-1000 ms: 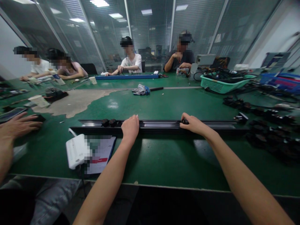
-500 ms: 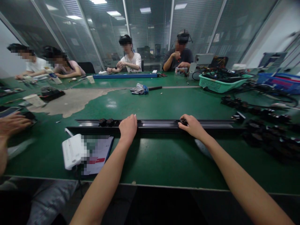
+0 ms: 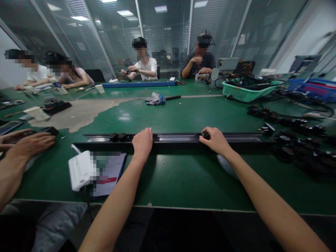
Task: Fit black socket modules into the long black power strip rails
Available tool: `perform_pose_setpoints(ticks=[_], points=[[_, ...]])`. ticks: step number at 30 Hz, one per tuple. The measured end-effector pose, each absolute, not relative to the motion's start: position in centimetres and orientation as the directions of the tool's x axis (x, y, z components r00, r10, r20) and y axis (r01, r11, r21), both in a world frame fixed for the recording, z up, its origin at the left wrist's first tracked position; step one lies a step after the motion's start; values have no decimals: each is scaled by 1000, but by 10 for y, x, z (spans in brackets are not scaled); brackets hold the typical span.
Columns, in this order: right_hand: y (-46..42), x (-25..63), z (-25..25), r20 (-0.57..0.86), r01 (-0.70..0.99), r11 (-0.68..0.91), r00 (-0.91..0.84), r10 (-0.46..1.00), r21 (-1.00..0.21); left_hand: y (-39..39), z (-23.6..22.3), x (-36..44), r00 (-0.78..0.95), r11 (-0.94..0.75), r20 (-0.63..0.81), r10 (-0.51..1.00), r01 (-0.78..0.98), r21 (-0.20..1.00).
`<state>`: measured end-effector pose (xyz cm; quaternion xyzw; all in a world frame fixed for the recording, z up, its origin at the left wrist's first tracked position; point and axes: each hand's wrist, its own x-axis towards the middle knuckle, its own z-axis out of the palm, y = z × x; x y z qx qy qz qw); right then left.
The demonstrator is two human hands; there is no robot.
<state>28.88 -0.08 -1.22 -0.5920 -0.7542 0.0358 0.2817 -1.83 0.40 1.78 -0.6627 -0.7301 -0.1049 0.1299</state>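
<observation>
Pinching a small black part [image 3: 205, 135] in the fingers of the right hand [image 3: 216, 140], right at the channel of the long black rail [image 3: 178, 137], and setting the left hand [image 3: 143, 144] on that same rail beside two black pieces [image 3: 122, 137], fingers curled in, can't tell whether gripping or just leaning. Working well back from the front edge of the desk [image 3: 181, 185], with broad green surface on either side of the rail, but tighter at the ends: near a white device [image 3: 81, 170] on the left, close to heaped black parts [image 3: 285, 148] on the right.
</observation>
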Motion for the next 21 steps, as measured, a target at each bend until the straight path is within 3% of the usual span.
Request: perform_pose_setpoints(ticks=[21], points=[[0, 309, -15, 361, 878, 211, -47, 931, -430, 3, 19, -18, -92, 105, 320, 943, 994, -26]])
